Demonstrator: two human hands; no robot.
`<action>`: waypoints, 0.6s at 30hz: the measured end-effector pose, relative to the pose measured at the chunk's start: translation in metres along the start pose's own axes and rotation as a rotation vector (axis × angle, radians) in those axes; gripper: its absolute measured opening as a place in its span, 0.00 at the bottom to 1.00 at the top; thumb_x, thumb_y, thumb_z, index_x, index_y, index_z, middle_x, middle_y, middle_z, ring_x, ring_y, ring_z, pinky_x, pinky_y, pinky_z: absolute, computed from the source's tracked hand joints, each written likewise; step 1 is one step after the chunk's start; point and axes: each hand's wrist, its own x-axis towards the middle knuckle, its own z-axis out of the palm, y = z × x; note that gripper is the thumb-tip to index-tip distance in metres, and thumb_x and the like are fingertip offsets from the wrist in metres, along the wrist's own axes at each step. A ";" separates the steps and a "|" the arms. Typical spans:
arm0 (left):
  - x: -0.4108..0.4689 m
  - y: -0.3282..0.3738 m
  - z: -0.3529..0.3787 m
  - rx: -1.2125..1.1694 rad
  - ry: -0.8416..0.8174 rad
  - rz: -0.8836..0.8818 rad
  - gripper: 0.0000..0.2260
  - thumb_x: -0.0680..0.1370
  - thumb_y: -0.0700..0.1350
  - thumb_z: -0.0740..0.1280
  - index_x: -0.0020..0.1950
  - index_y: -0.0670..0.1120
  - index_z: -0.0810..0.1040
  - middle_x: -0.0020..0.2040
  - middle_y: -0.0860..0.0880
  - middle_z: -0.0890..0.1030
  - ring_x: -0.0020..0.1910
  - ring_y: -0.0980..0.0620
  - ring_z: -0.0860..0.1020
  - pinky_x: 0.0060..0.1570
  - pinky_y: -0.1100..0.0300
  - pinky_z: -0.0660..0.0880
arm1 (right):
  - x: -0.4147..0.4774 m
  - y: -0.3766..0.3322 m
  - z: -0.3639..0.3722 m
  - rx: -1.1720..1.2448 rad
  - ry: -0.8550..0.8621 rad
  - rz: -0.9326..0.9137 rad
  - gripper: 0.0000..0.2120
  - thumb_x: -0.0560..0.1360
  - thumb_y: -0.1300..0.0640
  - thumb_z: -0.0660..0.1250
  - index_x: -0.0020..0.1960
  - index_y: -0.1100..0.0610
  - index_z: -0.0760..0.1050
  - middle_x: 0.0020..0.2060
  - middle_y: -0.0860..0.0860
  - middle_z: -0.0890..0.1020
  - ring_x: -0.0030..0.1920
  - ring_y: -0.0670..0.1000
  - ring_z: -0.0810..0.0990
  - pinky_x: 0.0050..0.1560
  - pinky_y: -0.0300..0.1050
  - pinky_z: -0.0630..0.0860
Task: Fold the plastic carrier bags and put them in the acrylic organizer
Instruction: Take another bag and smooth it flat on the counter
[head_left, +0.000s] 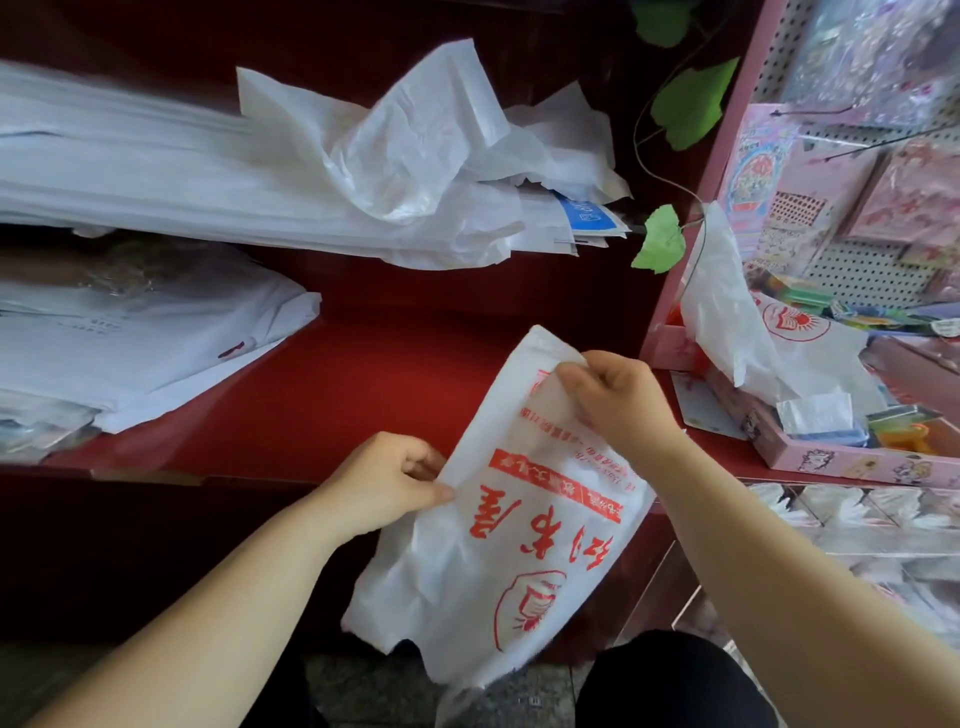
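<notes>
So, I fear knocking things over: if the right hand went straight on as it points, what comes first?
The right hand pinches the printed bag; beyond it, probably the heap of white bags on the red shelf, though depth is unclear.

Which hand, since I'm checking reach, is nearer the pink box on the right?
Right. The right hand pinches the carrier bag just left of the pink box; the left hand grips the bag's other edge, farther left.

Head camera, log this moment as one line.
carrier bag: red-printed, held off the shelf | left hand: pinches its side edge | right hand: grips its top edge
</notes>
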 end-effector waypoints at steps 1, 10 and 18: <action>0.000 -0.003 0.000 0.031 0.020 0.011 0.10 0.70 0.39 0.73 0.35 0.53 0.78 0.30 0.58 0.81 0.32 0.66 0.78 0.36 0.72 0.73 | 0.002 0.004 -0.004 0.043 0.045 0.037 0.13 0.77 0.58 0.61 0.36 0.62 0.71 0.27 0.53 0.69 0.28 0.49 0.67 0.28 0.36 0.65; -0.005 -0.033 -0.004 -0.441 0.113 -0.276 0.16 0.78 0.55 0.59 0.62 0.51 0.73 0.59 0.50 0.77 0.60 0.51 0.74 0.64 0.49 0.68 | 0.001 0.021 -0.034 0.506 0.185 0.276 0.11 0.78 0.57 0.59 0.39 0.56 0.74 0.36 0.52 0.77 0.40 0.52 0.76 0.54 0.54 0.74; -0.019 -0.024 -0.004 -0.695 -0.039 -0.355 0.07 0.72 0.40 0.71 0.49 0.45 0.79 0.42 0.45 0.82 0.40 0.49 0.80 0.38 0.53 0.80 | -0.001 0.033 -0.040 0.601 0.251 0.372 0.10 0.79 0.54 0.59 0.41 0.56 0.73 0.38 0.50 0.78 0.38 0.49 0.77 0.49 0.46 0.75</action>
